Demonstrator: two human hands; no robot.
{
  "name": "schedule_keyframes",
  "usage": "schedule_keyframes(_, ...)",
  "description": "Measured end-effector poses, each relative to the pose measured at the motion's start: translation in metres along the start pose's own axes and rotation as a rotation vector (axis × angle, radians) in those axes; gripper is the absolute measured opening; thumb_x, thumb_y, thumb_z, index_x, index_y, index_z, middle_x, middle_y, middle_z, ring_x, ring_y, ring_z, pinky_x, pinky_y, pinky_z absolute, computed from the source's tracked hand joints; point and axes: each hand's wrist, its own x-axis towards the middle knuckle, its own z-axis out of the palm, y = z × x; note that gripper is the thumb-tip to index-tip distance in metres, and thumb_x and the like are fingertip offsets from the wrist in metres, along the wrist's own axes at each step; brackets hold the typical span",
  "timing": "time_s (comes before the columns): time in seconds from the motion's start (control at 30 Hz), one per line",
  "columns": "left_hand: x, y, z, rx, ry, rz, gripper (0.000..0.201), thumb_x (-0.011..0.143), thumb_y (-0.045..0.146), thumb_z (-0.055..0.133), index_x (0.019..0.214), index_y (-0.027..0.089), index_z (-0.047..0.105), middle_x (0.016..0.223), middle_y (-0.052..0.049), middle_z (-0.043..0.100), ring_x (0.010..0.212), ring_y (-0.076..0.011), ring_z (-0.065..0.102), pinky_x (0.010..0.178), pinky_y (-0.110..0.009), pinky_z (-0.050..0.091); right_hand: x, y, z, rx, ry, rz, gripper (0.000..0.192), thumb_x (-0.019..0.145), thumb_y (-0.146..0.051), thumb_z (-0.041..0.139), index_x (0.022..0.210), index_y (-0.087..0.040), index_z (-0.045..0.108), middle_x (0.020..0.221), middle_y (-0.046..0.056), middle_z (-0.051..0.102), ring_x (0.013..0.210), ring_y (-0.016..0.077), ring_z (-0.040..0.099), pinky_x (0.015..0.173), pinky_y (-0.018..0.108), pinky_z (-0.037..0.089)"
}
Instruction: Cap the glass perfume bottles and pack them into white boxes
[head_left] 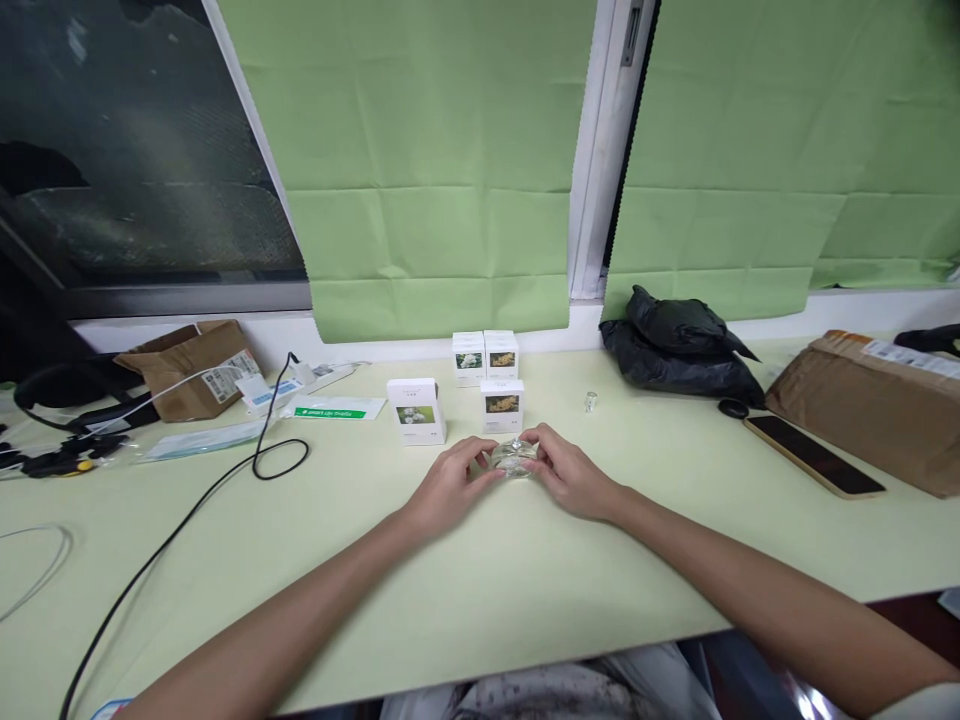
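Observation:
A small, rounded clear glass bottle (513, 458) sits between my hands near the middle of the table. On its left side, the fingers and thumb of my left hand (455, 487) close around it. From the right, my right hand (568, 476) grips it with thumb and fingers, partly hiding it. Just behind the bottle stands a small white box (502, 408) with a flower picture. A larger white box (417, 412) with a picture stands upright to the left. A small clear cap-like piece (591, 401) lies to the right, apart from my hand.
Two more white boxes (469, 360) stand at the wall. Black plastic parcels (679, 350), a phone (814, 457) and a brown package (870, 410) lie at the right. At the left are an opened cardboard box (191, 375), plastic packets (337, 408) and a black cable (187, 520).

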Motion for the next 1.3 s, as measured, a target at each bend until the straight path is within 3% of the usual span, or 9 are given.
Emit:
schedule_keyframes(0.4,0.0,0.005,-0.003,-0.015,-0.024,-0.054,0.038,0.096,0.05,0.067,0.124,0.024,0.068,0.1,-0.004,0.071,0.077,-0.0187,0.063,0.071,-0.032,0.052,0.0,-0.004,-0.001,0.014,-0.025,0.029,0.028,0.108,-0.04,0.046,0.132,-0.025,0.049,0.098,0.002,0.065,0.081,0.0197,0.061,0.074,0.034,0.047)
schedule_keyframes(0.53,-0.001,0.004,-0.003,-0.023,-0.058,-0.072,0.039,0.098,0.051,0.064,0.125,0.024,0.067,0.099,-0.004,0.07,0.079,-0.019,0.063,0.072,-0.032,0.051,0.002,-0.004,-0.007,0.018,-0.037,0.036,0.042,0.105,-0.047,0.054,0.14,-0.027,0.046,0.105,0.002,0.067,0.075,0.0176,0.06,0.069,0.032,0.047)
schedule_keyframes(0.6,-0.001,0.003,-0.003,-0.016,-0.059,-0.079,0.039,0.098,0.051,0.064,0.125,0.024,0.067,0.101,-0.004,0.069,0.081,-0.0195,0.063,0.072,-0.032,0.05,0.006,0.003,-0.016,-0.012,0.091,0.055,0.045,0.103,-0.049,0.056,0.142,-0.029,0.046,0.119,0.004,0.065,0.075,0.0162,0.06,0.069,0.032,0.048)
schedule_keyframes(0.67,-0.001,0.003,-0.003,-0.007,-0.056,-0.091,0.039,0.097,0.051,0.064,0.125,0.024,0.066,0.102,-0.004,0.069,0.082,-0.0197,0.063,0.072,-0.032,0.05,0.01,0.017,-0.028,-0.133,0.336,0.113,0.034,0.107,-0.045,0.05,0.134,-0.027,0.052,0.114,0.004,0.065,0.075,0.0166,0.06,0.073,0.033,0.048)
schedule_keyframes(0.73,-0.002,0.003,-0.004,0.001,-0.064,-0.099,0.038,0.097,0.052,0.063,0.124,0.025,0.066,0.101,-0.004,0.068,0.082,-0.0197,0.062,0.073,-0.032,0.05,0.013,0.038,-0.04,-0.327,0.454,0.177,0.024,0.107,-0.037,0.046,0.123,-0.024,0.059,0.111,0.006,0.064,0.081,0.019,0.062,0.078,0.035,0.048)
schedule_keyframes(0.83,-0.002,0.004,-0.005,0.011,-0.073,-0.099,0.037,0.097,0.052,0.063,0.123,0.025,0.066,0.101,-0.003,0.068,0.082,-0.0196,0.062,0.074,-0.032,0.049,0.013,0.071,-0.055,-0.606,0.387,0.277,0.026,0.105,-0.023,0.043,0.123,-0.023,0.063,0.114,0.011,0.062,0.098,0.0259,0.063,0.081,0.037,0.048)
schedule_keyframes(0.97,-0.002,0.002,-0.004,0.01,-0.065,-0.098,0.038,0.097,0.052,0.064,0.124,0.025,0.065,0.102,-0.004,0.068,0.083,-0.0202,0.063,0.074,-0.033,0.05,0.012,0.097,-0.061,-0.665,0.334,0.304,0.036,0.1,-0.009,0.043,0.122,-0.023,0.067,0.113,0.014,0.063,0.103,0.0297,0.061,0.082,0.038,0.048)
schedule_keyframes(1.3,-0.002,0.001,-0.004,0.005,-0.069,-0.099,0.039,0.096,0.052,0.064,0.125,0.026,0.065,0.105,-0.005,0.069,0.085,-0.021,0.064,0.076,-0.033,0.051,0.012,0.106,-0.058,-0.693,0.292,0.334,0.023,0.099,-0.014,0.051,0.113,-0.023,0.068,0.111,0.015,0.064,0.103,0.0307,0.057,0.082,0.039,0.047)
